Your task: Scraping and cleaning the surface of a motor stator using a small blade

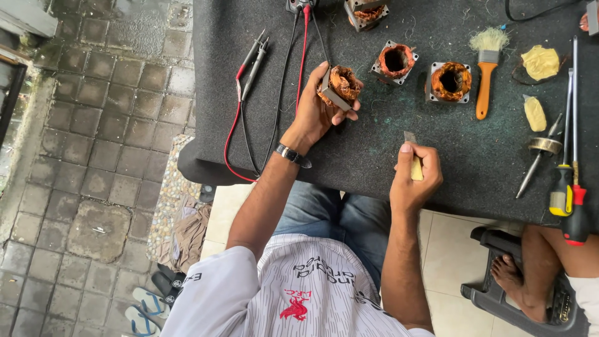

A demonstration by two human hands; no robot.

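Copper coils: 1 in left hand point(315, 109), 3 on mat; right hand point(415, 178) grips blade.

Landmark: dark felt-topped table point(387, 156). On it, far edge centre: two more copper-wound stators point(395, 61) point(450, 81) side by side, a third point(365, 12) cut by the frame. Right of those: orange-handled paintbrush point(485, 68), two yellow lumps point(540, 62) point(535, 113), roll of tape point(545, 145), screwdrivers point(569, 187) near the right edge. Left part: red and black meter probes point(253, 59) with trailing leads. Below the table's left corner: sandals point(146, 306) on grey paving. Right, under the edge: another person's bare foot point(508, 278) on a plastic stool.
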